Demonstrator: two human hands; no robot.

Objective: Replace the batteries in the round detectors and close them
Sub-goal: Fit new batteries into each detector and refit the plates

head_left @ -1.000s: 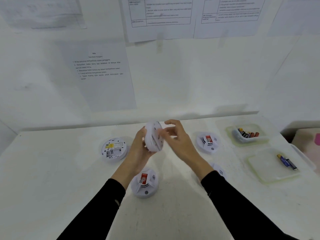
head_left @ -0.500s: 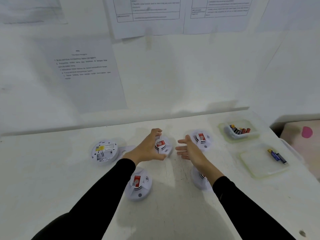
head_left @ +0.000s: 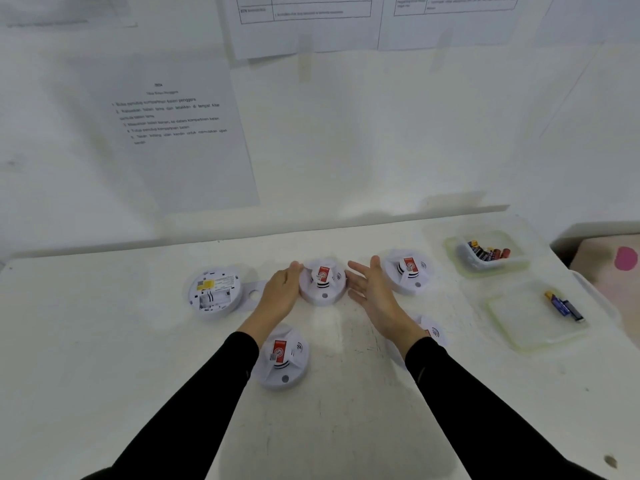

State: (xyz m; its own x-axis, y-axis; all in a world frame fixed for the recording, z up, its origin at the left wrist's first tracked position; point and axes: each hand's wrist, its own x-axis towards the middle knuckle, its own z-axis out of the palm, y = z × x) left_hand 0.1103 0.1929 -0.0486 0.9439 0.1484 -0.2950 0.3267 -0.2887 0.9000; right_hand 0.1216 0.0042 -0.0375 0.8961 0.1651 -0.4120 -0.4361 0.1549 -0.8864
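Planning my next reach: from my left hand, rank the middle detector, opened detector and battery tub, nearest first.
1. Middle detector, just right of the left hand.
2. Opened detector, to its left.
3. Battery tub, far right.

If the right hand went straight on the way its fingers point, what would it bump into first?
Probably the middle detector, red label up: the right hand has open fingers aimed at its right rim. Its height is unclear, so it might pass over.

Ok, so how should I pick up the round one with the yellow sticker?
Probably by its outer rim, coming from above with fingers on opposite edges. The detector with the yellow sticker lies flat, back up, on the table, so only its thin round edge offers a hold.
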